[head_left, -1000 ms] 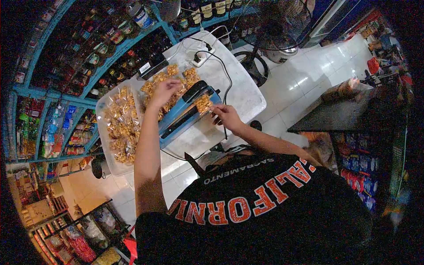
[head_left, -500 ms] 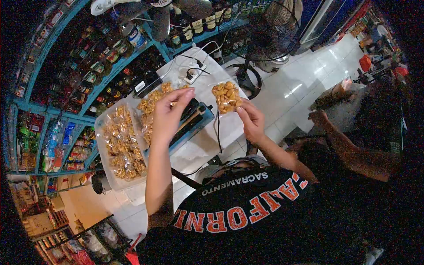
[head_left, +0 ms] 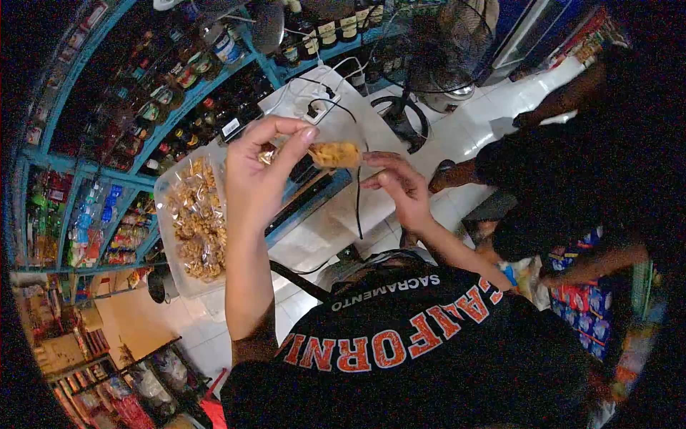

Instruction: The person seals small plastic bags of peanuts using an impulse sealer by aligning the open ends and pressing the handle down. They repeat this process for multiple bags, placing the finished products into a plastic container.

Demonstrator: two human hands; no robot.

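Raised over the table, my left hand (head_left: 261,168) pinches one end of a small clear bag of golden-brown nut-like snacks (head_left: 337,154). The bag is turned edge-on and slightly blurred. Just right of it, my right hand (head_left: 404,189) has its fingers spread, apart from the bag. Below and left of my left hand stands a clear plastic tub (head_left: 171,239) with several similar snack bags (head_left: 196,247). My left hand and forearm hide part of the tub and the things behind it.
A white power strip (head_left: 319,109) with plugs and cables lies on the white table (head_left: 325,214). Shelves of bottles (head_left: 164,93) curve along the left and back. A standing fan (head_left: 429,64) is beyond the table. Another person in dark clothing (head_left: 564,171) is at the right.
The snack bag has passed from my right hand to my left and turned edge-on. My right fingers have let go and spread. The other person at the right has moved closer.
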